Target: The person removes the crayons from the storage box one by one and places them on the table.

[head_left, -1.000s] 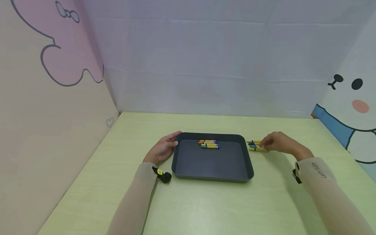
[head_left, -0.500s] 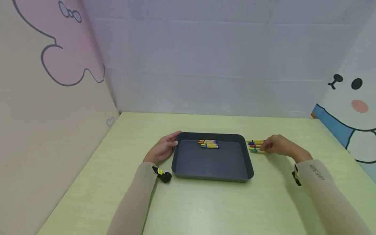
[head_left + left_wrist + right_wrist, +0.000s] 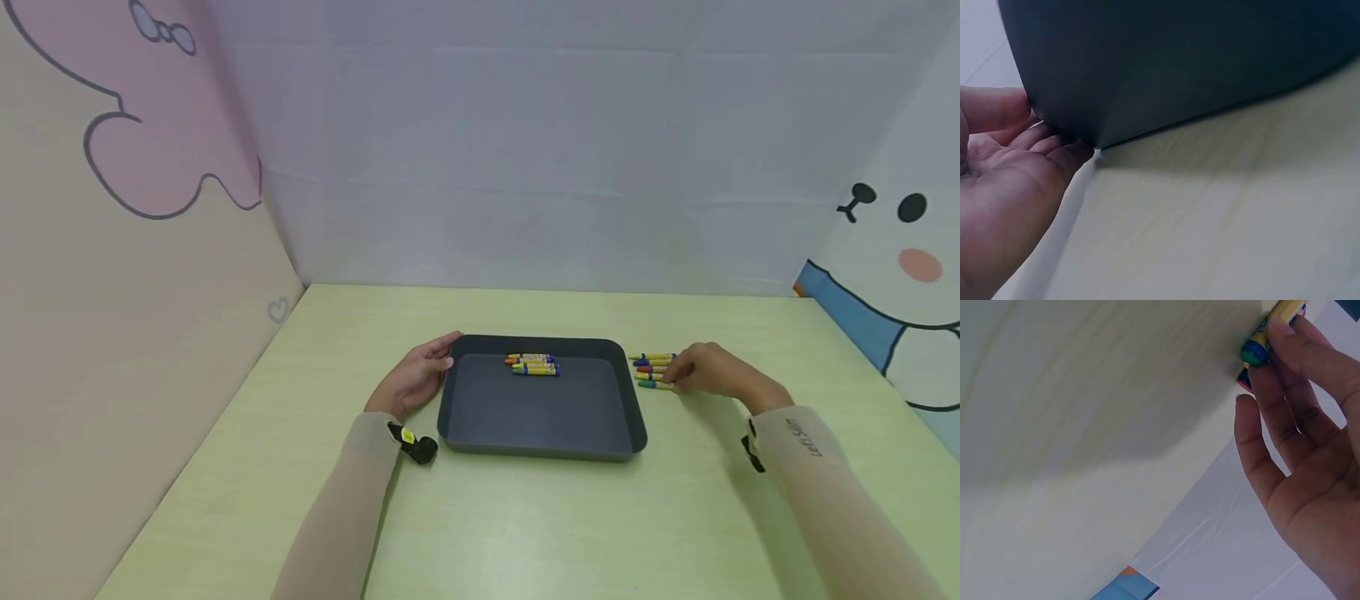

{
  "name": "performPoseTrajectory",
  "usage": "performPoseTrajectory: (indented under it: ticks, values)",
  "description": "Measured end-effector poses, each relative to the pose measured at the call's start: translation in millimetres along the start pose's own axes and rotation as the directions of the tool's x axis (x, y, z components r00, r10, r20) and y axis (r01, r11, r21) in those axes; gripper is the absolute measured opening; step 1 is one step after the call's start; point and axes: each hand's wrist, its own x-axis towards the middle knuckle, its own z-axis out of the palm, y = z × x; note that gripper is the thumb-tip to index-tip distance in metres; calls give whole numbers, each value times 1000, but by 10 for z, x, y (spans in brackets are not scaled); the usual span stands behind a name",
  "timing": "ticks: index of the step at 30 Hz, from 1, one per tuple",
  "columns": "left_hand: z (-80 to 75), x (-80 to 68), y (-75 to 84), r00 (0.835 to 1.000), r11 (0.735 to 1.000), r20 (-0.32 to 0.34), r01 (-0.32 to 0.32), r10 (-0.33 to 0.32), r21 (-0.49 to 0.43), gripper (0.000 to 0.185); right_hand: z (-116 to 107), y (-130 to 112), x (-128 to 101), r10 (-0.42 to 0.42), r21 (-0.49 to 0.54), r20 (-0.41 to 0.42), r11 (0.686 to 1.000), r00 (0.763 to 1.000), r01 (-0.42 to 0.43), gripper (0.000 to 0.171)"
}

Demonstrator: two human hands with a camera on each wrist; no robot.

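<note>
Green crayon [image 3: 1261, 342]: yellow wrapper, blue band; I pinch it in my right hand [image 3: 708, 372], right of center in the head view. Above it, loose crayons [image 3: 649, 368] lie roughly parallel. Dark gray tray [image 3: 540, 421]: flat, lower center; my left hand [image 3: 412, 384] touches its left side. Grouped crayons [image 3: 536, 372] lie inside, toward the tray's top edge.

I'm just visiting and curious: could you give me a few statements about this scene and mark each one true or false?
1. The left hand touches the dark grey tray. True.
2. Only one crayon lies in the tray. False: several crayons lie there.
3. The right hand pinches a green-ended crayon. True.
4. Every crayon is inside the tray. False: other crayons lie on the table to its right.
5. The person wears long sleeves. True.
</note>
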Motion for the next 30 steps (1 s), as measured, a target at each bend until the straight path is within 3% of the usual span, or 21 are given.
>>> performPoseTrajectory:
  ticks: [16, 30]
  values:
    - [3, -13, 1, 1000, 1000, 2, 0, 0, 25, 58, 51, -24, -29, 28, -3, -45, 1000, 999, -28, 15]
    - [3, -19, -8, 1000, 1000, 21, 6, -6, 24, 59, 27, -132, -47, -20, -86, -45, 996, 999, 16, 16]
